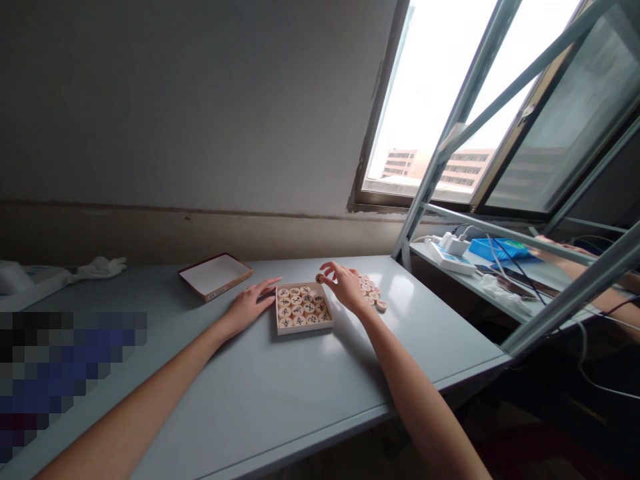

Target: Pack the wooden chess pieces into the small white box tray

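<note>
A shallow box [306, 328] on the grey table holds rows of round wooden Chinese chess pieces [297, 311] with dark characters facing up. My left hand [250, 305] lies at the box's left side with its fingers stretched out, holding nothing; its fingertips are close to the box's wall. Between the thumb and fingers of my right hand [345, 285] is one chess piece [319, 278], held tilted above the back right corner of the box. To the right of that hand, more pieces [370, 291] with reddish characters lie loose on the tabletop, partly hidden behind it.
The box lid [216, 276] lies upturned at the back left. White cloth or plastic [103, 267] sits at the far left. A metal frame [417, 210] bounds the table on the right. Beyond it, a shelf carries a power strip [450, 257], cables, a blue tray [495, 249] and another person's arm [590, 273].
</note>
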`<act>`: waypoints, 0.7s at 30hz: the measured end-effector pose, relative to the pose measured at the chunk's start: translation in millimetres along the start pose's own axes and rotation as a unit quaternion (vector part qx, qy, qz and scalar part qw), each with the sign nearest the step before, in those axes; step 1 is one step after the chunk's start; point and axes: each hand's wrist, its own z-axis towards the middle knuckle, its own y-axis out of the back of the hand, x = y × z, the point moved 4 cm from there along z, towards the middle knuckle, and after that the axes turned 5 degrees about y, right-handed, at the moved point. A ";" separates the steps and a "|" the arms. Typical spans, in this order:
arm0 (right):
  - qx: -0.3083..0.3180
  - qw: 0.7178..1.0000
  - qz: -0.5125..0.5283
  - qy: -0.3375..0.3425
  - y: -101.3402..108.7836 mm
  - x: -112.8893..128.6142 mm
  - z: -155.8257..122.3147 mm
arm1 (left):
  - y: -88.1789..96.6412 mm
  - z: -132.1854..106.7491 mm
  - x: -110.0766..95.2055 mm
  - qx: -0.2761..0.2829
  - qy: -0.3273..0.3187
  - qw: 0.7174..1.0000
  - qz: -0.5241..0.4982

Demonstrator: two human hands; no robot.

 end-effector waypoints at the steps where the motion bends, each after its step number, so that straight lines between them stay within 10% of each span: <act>1: -0.008 1.000 -0.008 -0.023 0.3 -4.5 0.6 | 0.1 -0.1 -0.2 0.001 -0.004 1.000 0.011; 7: 0.035 0.992 -0.074 -0.096 -7.2 -19.8 -1.1 | 0.0 0.4 0.2 0.006 -0.005 0.999 0.050; 21: 0.007 0.982 -0.184 -0.034 0.0 -16.4 -3.2 | -1.2 1.2 3.4 0.005 0.012 0.998 0.055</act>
